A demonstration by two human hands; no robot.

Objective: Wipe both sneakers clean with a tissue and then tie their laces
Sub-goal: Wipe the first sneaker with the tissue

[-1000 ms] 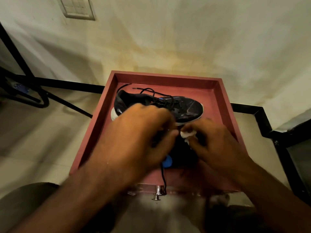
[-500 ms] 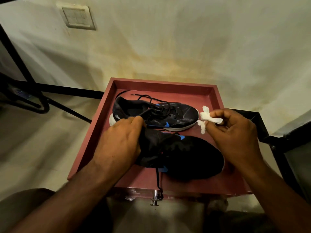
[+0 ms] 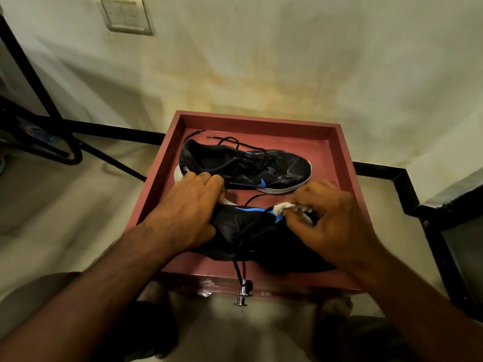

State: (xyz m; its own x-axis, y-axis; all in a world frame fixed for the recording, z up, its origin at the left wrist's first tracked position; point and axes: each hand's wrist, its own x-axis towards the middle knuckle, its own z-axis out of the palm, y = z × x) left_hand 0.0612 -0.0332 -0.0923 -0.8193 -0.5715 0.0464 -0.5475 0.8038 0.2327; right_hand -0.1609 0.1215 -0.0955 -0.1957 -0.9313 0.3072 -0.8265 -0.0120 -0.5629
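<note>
Two black sneakers with blue logos lie in a red tray [image 3: 347, 163]. The far sneaker [image 3: 285, 168] rests on its white sole, toe to the right, its laces loose. The near sneaker [image 3: 251, 231] lies tipped toward me, and one loose lace hangs over the tray's front edge. My left hand [image 3: 188, 212] grips the near sneaker at its heel end. My right hand [image 3: 332, 220] pinches a crumpled white tissue [image 3: 283, 207] and presses it against the near sneaker's upper side by the blue logo. Both hands hide the toe and the heel.
The tray sits on a stand with a metal knob [image 3: 241, 296] at the front. A stained wall with a switch plate [image 3: 126, 14] rises behind. Black metal frames [image 3: 418, 205] stand to the right and left. My knees show at the bottom.
My right hand has come down from beside the far sneaker's toe and set the tissue on the near sneaker. My left hand has shifted slightly on the heel.
</note>
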